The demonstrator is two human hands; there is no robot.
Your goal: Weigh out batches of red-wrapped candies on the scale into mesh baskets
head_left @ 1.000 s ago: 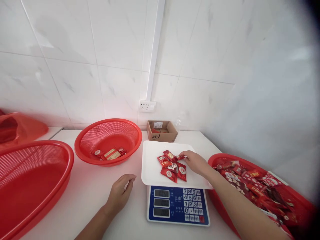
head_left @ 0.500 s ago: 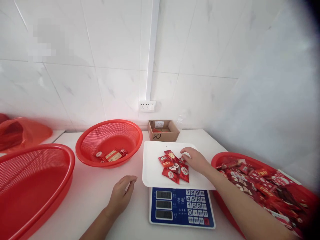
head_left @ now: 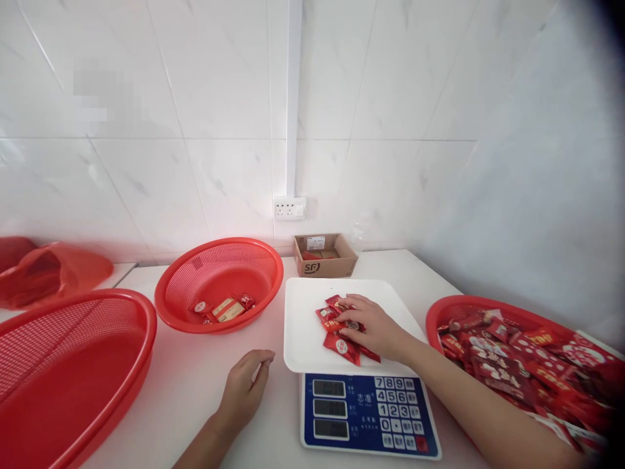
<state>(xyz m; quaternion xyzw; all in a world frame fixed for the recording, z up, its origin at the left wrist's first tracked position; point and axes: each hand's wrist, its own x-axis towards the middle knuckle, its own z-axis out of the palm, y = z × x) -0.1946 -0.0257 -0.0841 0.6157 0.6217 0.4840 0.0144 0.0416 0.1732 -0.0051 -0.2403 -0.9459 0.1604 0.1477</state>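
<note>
On the white pan (head_left: 303, 345) of a scale lies a small pile of red snack packets (head_left: 341, 347) in shiny wrappers. Over this pile rests my right hand (head_left: 377, 327), its fingers apart and curved across the packets, hiding some of them. My left hand (head_left: 244, 384) hovers above or lies on the white table, left of the scale; its fingers are curled towards the thumb and nothing shows in them. The blue keypad panel (head_left: 364, 417) of the scale faces me, with several dim displays whose digits I cannot read.
At right, a red basket (head_left: 439, 309) is full of snack packets. Another red basket (head_left: 180, 319) behind my left hand holds a few packets. A large red basket (head_left: 141, 326) stands at left. Red plastic bags (head_left: 73, 267) and a small cardboard box (head_left: 329, 267) sit near the wall.
My right hand has moved left, from the pile's right edge onto its top, covering more packets. The view has shifted slightly; my left hand keeps nearly the same pose.
</note>
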